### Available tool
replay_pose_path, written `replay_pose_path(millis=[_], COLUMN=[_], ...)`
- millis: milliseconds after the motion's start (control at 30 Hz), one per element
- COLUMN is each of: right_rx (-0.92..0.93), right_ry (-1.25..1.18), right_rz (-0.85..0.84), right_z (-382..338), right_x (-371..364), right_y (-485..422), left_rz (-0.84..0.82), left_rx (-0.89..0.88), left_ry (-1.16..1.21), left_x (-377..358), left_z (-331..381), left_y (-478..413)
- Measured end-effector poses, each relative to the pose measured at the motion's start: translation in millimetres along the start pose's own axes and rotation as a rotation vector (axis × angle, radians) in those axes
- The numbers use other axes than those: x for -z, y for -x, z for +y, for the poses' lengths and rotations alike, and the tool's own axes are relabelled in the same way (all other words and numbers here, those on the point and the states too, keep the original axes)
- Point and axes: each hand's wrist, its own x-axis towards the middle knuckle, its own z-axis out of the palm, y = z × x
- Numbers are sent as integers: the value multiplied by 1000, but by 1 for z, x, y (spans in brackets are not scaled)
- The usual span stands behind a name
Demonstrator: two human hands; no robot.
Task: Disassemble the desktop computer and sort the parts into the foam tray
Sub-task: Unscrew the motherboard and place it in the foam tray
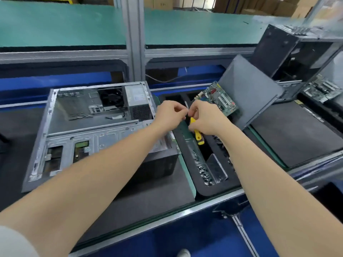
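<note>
— Fingers?
— The left hand (168, 113) pinches the screwdriver (198, 136) by its shaft. The right hand (206, 117) has its fingers (193, 110) curled round the yellow handle, which pokes out at five o'clock.
— The computer?
— The opened computer case (89, 127) lies on the surface at nine o'clock of the hands. The foam tray (187, 160) sits beneath them, with a motherboard (220, 99) leaning at two o'clock.

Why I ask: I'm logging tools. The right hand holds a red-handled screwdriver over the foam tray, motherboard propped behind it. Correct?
Not red: the head view shows the screwdriver has a yellow and black handle. Otherwise yes, the right hand holds it over the foam tray, with the motherboard propped behind it.
</note>
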Motion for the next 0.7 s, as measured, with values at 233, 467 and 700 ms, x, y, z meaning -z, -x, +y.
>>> replay_pose_path(millis=[233,467,700], right_rx=[-133,-126,-168], right_ry=[-69,-51,-49], right_rz=[-88,-259,-283], right_z=[105,159,175], right_x=[-28,-68,-77], right_y=[-2,4,0], left_rz=[-148,-289,-437], left_rx=[138,233,270], left_ry=[-112,-341,-476], left_x=[-110,-157,-166], left_z=[-5,-38,-59], left_y=[9,16,18])
